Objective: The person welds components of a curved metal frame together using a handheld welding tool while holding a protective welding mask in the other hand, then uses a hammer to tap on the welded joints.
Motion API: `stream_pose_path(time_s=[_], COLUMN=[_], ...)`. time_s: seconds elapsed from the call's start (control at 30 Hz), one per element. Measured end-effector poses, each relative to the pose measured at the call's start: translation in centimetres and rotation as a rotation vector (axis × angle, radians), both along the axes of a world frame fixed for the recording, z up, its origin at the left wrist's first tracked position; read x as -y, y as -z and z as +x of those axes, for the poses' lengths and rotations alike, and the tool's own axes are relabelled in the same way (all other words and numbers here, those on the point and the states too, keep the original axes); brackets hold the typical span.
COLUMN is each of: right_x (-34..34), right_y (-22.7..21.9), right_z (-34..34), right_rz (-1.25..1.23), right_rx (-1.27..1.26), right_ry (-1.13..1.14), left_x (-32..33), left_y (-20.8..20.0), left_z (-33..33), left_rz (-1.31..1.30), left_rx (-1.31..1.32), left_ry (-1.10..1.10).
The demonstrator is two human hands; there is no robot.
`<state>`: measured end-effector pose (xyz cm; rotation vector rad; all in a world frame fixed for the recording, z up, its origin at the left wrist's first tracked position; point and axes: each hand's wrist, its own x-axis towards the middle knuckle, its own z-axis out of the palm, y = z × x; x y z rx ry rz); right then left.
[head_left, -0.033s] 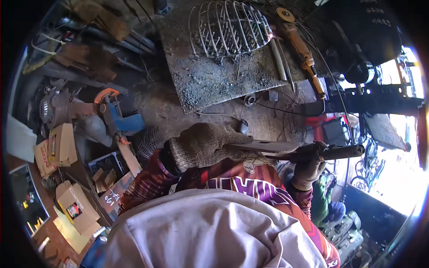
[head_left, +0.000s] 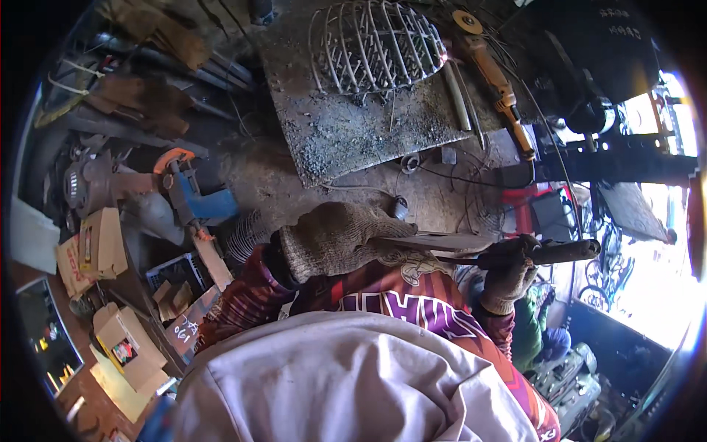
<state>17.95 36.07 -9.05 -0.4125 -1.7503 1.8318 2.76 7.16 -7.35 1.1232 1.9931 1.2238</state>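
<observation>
My left hand (head_left: 335,237), in a grey-brown knit glove, is closed on one end of a flat, pale, tapered piece (head_left: 442,241) held level in front of my body. My right hand (head_left: 507,286), also gloved, grips a dark tool with a thick round black end (head_left: 565,252) that points right. The tool's inner end meets or passes just behind the pale piece; I cannot tell whether they touch. Beyond my hands, a rounded cage of bent metal rods (head_left: 375,48) lies on a worn board (head_left: 346,144) strewn with grey bits.
An angle grinder (head_left: 492,81) with an orange-brown body lies right of the cage, beside a metal rod (head_left: 456,99). Cables cross the floor. At left stand a blue and orange clamp-like tool (head_left: 202,195) and cardboard boxes (head_left: 103,239). Someone in green (head_left: 532,331) is at lower right.
The view has shifted very slightly, moving the cage and board a few pixels left. My hands and what they hold look unmoved.
</observation>
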Motion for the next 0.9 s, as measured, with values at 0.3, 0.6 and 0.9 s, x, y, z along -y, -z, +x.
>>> stream_pose_path(time_s=[0.3,0.6,0.9], right_x=[2.2,1.8,-1.5], right_y=[0.4,1.7,-3.4], right_z=[2.7,4.4,2.3], right_rz=[-0.008,0.072,0.009], right_rx=[-0.010,-0.041,-0.043], right_ry=[0.147,0.301,0.648], left_x=[0.8,1.9,5.0], left_y=[-2.0,-2.4,-0.9], left_z=[-0.8,-0.9,-0.4], left_rz=[-0.014,0.220,0.012], left_rx=[0.060,0.104,0.408], left_ry=[0.132,0.034,-0.334])
